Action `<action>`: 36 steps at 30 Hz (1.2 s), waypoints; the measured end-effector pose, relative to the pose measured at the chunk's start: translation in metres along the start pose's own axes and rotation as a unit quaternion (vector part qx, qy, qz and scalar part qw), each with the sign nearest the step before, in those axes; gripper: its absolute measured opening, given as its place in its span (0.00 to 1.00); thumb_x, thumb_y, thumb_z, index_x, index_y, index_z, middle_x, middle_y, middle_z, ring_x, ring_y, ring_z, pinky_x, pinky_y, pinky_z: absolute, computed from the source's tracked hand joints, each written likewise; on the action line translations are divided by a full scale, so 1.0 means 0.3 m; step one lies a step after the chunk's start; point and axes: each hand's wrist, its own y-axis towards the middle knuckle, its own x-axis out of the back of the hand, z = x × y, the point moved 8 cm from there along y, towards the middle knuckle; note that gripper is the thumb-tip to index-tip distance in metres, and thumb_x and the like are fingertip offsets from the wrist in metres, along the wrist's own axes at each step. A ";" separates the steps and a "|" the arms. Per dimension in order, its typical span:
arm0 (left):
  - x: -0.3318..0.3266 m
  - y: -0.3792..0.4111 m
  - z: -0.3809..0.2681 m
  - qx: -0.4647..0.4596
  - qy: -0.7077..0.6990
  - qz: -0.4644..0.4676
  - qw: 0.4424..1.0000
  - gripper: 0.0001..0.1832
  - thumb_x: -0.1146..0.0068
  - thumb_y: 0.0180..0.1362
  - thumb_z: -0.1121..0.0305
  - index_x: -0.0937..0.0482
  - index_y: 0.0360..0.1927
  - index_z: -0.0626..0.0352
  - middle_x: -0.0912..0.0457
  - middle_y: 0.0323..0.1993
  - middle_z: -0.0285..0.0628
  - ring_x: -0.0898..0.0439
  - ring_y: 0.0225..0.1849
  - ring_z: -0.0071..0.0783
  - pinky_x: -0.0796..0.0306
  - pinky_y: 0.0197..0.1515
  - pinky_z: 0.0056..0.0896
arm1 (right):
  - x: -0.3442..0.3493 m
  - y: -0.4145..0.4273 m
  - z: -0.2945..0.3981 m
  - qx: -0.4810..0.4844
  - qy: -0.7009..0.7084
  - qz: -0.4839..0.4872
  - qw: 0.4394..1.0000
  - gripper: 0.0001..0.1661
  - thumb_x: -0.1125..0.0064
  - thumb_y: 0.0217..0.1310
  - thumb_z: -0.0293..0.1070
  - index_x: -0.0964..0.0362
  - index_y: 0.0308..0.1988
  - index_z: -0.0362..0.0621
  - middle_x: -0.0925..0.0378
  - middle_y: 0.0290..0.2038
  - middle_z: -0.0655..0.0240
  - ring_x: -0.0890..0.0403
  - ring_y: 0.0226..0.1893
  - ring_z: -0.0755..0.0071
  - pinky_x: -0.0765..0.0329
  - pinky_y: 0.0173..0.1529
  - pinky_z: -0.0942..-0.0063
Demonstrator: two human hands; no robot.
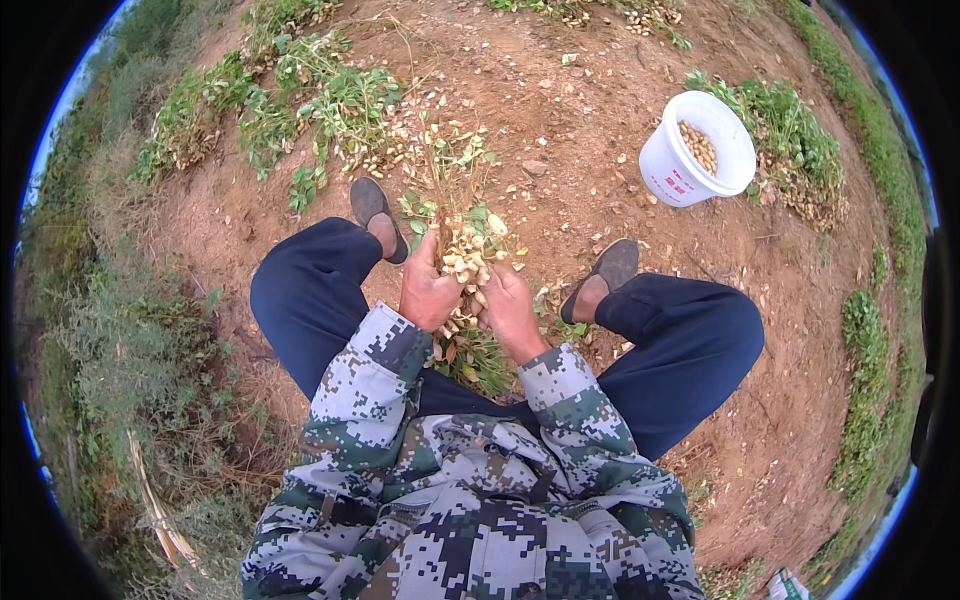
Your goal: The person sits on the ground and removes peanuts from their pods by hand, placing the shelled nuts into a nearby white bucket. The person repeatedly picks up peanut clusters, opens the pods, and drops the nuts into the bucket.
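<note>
Between my knees, a bunch of peanut plants (466,259) with pale pods and thin brown stems is held in both hands. My left hand (430,289) is closed round its stems and pods, thumb on top. Against the pods on the other side is my right hand (513,309), its fingers closed on some of them; the fingertips are partly hidden. The stems point away from me, over the ground. Green peanut leaves (480,361) lie just below the hands.
A white plastic bucket (679,169) partly filled with peanuts (699,148) stands at the upper right, beside a heap of peanut plants (802,142). More pulled plants (349,105) lie at the upper left. My shoes rest on reddish soil (525,97); weeds border the left.
</note>
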 end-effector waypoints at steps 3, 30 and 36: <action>-0.005 -0.003 -0.030 -0.001 -0.014 -0.017 1.000 0.19 0.37 0.57 0.78 0.25 0.52 0.66 0.15 0.41 0.39 0.18 0.41 0.21 0.24 0.44 0.27 | -0.005 -0.005 -0.018 -0.022 0.063 0.011 0.998 0.19 0.52 0.77 0.46 0.26 0.47 0.40 0.29 0.19 0.73 0.32 0.13 0.82 0.35 0.17 0.82; -0.015 -0.037 -0.038 0.064 -0.293 0.106 0.948 0.23 0.32 0.56 0.76 0.25 0.55 0.66 0.16 0.37 0.38 0.19 0.30 0.23 0.25 0.34 0.26 | 0.031 0.022 0.164 0.009 0.330 0.091 0.940 0.28 0.57 0.77 0.49 0.31 0.57 0.34 0.22 0.43 0.59 0.23 0.26 0.73 0.25 0.24 0.73; -0.021 -0.025 -0.032 0.068 -0.237 0.109 0.963 0.24 0.31 0.56 0.73 0.24 0.55 0.67 0.16 0.35 0.37 0.20 0.29 0.21 0.27 0.32 0.24 | -0.027 -0.017 0.228 0.044 0.228 0.129 0.964 0.25 0.43 0.72 0.42 0.31 0.59 0.37 0.23 0.32 0.69 0.25 0.22 0.79 0.27 0.22 0.77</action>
